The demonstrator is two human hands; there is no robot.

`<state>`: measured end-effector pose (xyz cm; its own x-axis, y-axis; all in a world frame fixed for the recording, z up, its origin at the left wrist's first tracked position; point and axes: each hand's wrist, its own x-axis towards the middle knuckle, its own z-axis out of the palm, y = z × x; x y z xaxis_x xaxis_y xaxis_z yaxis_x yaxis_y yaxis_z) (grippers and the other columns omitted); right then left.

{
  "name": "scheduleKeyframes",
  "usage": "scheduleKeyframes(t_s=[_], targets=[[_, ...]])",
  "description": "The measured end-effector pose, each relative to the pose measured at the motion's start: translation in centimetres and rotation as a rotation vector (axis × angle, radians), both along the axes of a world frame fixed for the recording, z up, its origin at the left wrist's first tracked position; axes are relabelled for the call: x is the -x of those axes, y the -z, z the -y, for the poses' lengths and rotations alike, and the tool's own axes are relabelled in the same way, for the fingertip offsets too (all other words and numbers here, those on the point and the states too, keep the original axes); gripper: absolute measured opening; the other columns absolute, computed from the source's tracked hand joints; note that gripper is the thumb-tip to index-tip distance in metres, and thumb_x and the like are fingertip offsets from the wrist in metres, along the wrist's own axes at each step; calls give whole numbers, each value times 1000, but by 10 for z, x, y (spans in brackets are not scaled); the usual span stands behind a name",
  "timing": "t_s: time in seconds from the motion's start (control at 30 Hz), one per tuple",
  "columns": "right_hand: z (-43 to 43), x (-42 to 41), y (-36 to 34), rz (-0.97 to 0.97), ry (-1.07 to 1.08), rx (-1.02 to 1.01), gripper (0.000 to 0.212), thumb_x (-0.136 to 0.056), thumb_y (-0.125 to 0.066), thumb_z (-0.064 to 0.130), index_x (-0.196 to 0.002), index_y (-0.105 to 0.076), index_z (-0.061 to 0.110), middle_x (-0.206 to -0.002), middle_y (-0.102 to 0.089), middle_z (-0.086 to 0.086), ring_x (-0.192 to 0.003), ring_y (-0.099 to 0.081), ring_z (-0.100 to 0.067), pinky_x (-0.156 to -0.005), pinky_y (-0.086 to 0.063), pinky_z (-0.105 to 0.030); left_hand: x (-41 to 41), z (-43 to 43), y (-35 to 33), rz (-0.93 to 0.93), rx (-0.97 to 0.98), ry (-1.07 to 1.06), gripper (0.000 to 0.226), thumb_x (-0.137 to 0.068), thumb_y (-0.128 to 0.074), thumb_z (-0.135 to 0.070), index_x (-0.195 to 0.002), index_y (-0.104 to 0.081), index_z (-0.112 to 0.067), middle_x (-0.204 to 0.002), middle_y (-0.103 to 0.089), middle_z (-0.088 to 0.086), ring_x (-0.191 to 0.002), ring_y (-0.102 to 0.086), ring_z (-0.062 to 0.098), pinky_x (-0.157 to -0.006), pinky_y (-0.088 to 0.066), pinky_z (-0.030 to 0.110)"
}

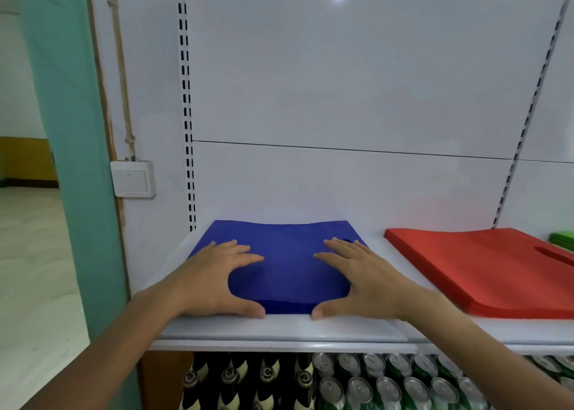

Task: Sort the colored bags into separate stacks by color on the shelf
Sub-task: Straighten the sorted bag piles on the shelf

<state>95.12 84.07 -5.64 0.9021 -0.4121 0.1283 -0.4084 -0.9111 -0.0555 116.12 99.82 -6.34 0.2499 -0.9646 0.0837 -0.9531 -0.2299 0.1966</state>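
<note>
- We have both hands flat on the blue stack of bags (289, 263), which lies at the left end of the white shelf (279, 332), close to its front edge.
- Our left hand (214, 279) presses on the stack's left side, fingers (245, 251) spread and released, thumb stretched along the front edge of the bags.
- Our right hand (357, 279) mirrors it on the right side, fingers spread and flat, thumb likewise at the front edge; neither hand grips anything.
- The two thumbs point toward each other, apart, with blue fabric showing between them.
- The red stack of bags (484, 273) lies to the right on the same shelf, separated from the blue one by a strip of bare shelf; a handle slot shows near its right side.
- A green stack of bags (562, 240) peeks in at the far right edge, behind the red one; most of it is cut off.
- Below the shelf we see dark bottles (248, 381) on the left and green cans (403, 384) with silver tops on the right.
- A white wall switch (133, 178) sits on the wall left of the shelving, beside a teal door frame (71, 161).
</note>
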Motion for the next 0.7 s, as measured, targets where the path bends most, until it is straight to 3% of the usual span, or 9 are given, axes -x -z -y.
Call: scheduleKeyframes(t_s=[0.17, 0.33, 0.5, 0.63, 0.7], targets=[[-4, 10, 1, 22, -8, -11, 117, -47, -29, 88, -149, -15, 33, -158, -3, 8, -145, 2, -8, -117, 2, -27, 15, -4, 0, 9, -4, 27, 115, -38, -31, -96, -142, -17, -48, -153, -9, -21, -140, 0, -4, -112, 3, 21], [14, 45, -14, 98, 60, -110, 106, -52, -41, 84, -146, -19, 40, -156, -4, 17, -143, -5, -4, -115, -10, -26, 53, 12, -12, -106, 89, 69, 101, -49, -34, -84, -142, -17, -48, -151, -11, -26, -124, 0, -16, -111, -7, 20], [44, 97, -14, 4, 119, -91, 108, -53, -53, 81, -146, -15, 42, -157, -6, 16, -143, -4, -4, -115, -5, -29, 89, 40, -9, -26, 77, 149, 97, -52, -38, -81, -141, -16, -49, -152, -11, -24, -137, -3, -7, -111, -7, 20], [73, 139, -10, -35, 190, -117, 99, -67, -72, 60, -146, -14, 44, -156, -3, 17, -143, -7, -5, -115, -11, -30, 113, 59, -5, -91, 74, 215, 100, -48, -44, -79, -140, -18, -50, -150, -14, -26, -123, -3, -16, -111, -10, 21], [83, 152, -10, -61, 192, -117, 93, -75, -72, 45, -147, -13, 42, -156, -2, 17, -143, -8, -6, -114, -13, -27, 120, 64, -7, -110, 82, 213, 101, -46, -46, -78, -139, -21, -50, -149, -16, -26, -122, -5, -17, -109, -13, 19]])
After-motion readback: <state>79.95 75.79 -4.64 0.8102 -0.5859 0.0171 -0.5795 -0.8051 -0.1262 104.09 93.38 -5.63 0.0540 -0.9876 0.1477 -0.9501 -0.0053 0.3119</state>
